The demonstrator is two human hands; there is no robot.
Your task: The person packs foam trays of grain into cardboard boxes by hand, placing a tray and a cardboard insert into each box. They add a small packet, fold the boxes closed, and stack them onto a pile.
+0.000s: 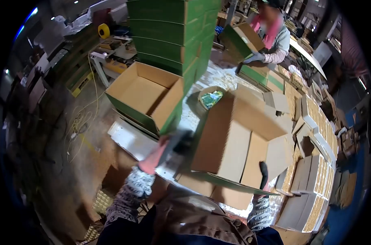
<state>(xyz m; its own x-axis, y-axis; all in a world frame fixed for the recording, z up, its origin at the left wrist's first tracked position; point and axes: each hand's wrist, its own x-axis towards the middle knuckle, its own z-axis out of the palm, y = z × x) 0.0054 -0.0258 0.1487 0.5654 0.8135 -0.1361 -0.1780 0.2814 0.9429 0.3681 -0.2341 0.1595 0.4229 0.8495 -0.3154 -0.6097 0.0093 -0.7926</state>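
A large open cardboard box [224, 143], brown inside with green outside, stands tilted on the work table in front of me. My right hand [264, 175], in a pink and dark glove, is closed over its near right wall, dark fingers inside the box. Motion smears my left hand [163, 151], also gloved; it is between this box and a second open green box [146, 92] to its left. Whether its fingers hold anything cannot be made out. Behind the large box sits a round container [201, 98] with green and white packets.
A tall stack of green boxes [165, 36] rises at the back. Across the table, a co-worker [271, 36] holds another green box [242, 41]. Several white-grey cartons [308, 175] line the right side. A yellow cable [85, 118] lies on the floor at left.
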